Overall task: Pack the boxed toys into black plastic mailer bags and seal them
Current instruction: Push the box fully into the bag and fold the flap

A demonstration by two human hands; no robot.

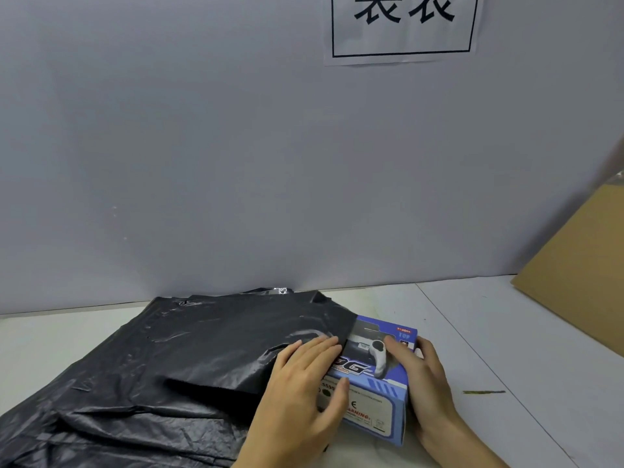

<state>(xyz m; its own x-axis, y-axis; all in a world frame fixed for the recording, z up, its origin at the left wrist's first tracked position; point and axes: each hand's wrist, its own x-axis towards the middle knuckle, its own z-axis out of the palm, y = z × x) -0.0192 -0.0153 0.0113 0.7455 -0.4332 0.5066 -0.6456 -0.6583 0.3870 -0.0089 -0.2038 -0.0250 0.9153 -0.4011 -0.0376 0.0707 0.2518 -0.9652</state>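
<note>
A blue boxed toy [374, 383] lies on the white bench [506, 332], its far end tucked inside the mouth of a black mailer bag [219, 346]. The left hand [304, 383] lies flat across bag edge and box, thumb on the box's side; the right hand [425, 376] grips the box's exposed end. A cardboard carton [580, 265] stands at right.

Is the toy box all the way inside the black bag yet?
No, only partly in. The black bag covers the toy box's left part; its blue right end still sticks out between both hands.
</note>
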